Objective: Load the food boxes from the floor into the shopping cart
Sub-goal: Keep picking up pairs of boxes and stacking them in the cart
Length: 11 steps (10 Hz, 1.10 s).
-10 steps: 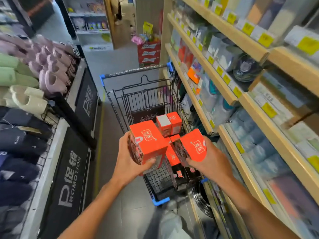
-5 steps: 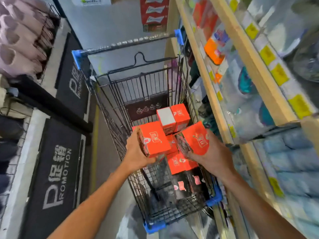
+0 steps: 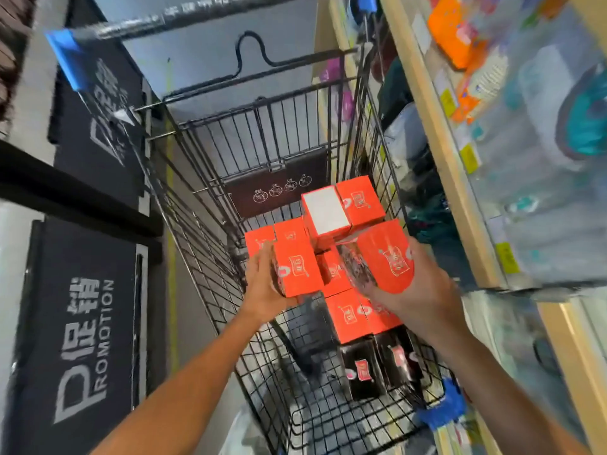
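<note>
Head view: left hand (image 3: 262,290) fingers wrap orange box (image 3: 297,269); right hand (image 3: 417,290) fingers wrap second orange box (image 3: 391,257), both over shopping cart (image 3: 210,244) with more boxes (image 3: 354,318) inside.

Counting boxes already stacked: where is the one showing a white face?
In the head view, the white-faced box sits atop the stack at the far right of the shopping cart, touching an orange box on its right.

Each hand's grip holds an orange box (image 3: 297,270) over the cart (image 3: 210,224).
</note>
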Motion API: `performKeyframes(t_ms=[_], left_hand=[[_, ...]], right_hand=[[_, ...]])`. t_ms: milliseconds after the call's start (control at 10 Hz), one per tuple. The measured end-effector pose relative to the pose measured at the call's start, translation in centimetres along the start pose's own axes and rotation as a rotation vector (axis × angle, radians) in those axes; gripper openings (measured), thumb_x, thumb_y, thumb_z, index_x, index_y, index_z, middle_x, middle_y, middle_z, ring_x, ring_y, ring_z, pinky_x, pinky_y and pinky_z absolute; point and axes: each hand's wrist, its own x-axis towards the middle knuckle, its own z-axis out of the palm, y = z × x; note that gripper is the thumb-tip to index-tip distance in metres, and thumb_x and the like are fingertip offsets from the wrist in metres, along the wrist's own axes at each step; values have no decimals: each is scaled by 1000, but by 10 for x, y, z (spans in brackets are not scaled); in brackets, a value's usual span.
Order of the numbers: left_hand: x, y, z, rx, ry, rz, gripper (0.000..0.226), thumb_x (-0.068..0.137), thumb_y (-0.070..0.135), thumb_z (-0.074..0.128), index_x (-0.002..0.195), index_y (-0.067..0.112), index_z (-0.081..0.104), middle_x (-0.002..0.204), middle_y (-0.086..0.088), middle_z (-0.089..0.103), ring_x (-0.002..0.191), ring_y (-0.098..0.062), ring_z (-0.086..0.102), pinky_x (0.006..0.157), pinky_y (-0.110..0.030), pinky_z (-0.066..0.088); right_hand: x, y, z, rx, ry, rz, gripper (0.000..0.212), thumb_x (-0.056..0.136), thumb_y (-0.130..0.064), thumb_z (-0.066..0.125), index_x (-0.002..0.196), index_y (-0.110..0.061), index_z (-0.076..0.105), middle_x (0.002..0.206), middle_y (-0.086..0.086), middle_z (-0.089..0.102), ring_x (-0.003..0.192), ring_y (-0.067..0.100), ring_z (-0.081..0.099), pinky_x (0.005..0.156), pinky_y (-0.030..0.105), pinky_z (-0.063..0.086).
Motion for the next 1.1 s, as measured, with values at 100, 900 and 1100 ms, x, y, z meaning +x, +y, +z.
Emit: performKeyframes(t_ms=[100,900,1100], left_hand=[[3,-20,11,7,-64,-50,138,52,20,99,152,44,7,138,4,24,131,-22,40,114,-50,39],[32,-73,117,11,90,-308,148,69,-11,79,149,50,-29,142,-10,39,103,-27,60,78,-34,47],[10,-48,70,-9,-35,-317,139,63,10,93,160,30,-5,149,-2,28,132,-10,30,107,-24,33]], right_hand=[[6,7,7,14,-8,32,91,61,-79,76,134,-43,36,106,-17,59,89,12,61,79,41,57],[30,43,49,6,19,52,101,62,-75,81,143,-41,32,114,-18,62,96,11,66,81,40,59],[45,30,50,-52,30,88,88,68,-71,78,135,-32,35,106,-13,55,95,21,64,74,37,52]])
